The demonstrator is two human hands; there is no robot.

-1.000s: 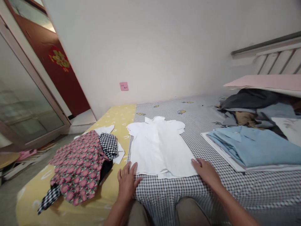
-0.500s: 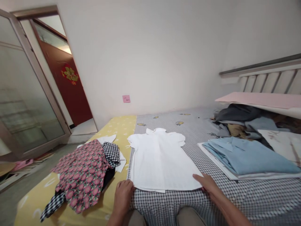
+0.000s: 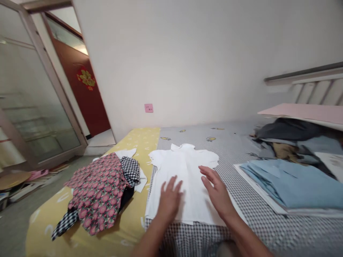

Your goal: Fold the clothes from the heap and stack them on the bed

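Observation:
A white short-sleeved shirt [image 3: 184, 171] lies spread out on the checked bedding, its collar toward the wall and its hem toward me. Over its lower left part is my left hand [image 3: 170, 200], fingers spread and slightly blurred. My right hand [image 3: 217, 191] is above the shirt's right side, with its fingers apart and pointing up toward the collar. Neither hand holds anything. Whether the fingertips touch the cloth I cannot tell.
At the left, a pink floral garment [image 3: 102, 192] and black-and-white checked pieces [image 3: 130, 169] lie heaped on yellow bedding [image 3: 143, 139]. Folded light blue shirts [image 3: 294, 182] are stacked at the right. Behind them, dark clothes [image 3: 286, 130] lie under a pink board [image 3: 302, 111].
Both hands have let go of the shirt's bottom corners and moved inward and up over its body. The view has shifted slightly to the left.

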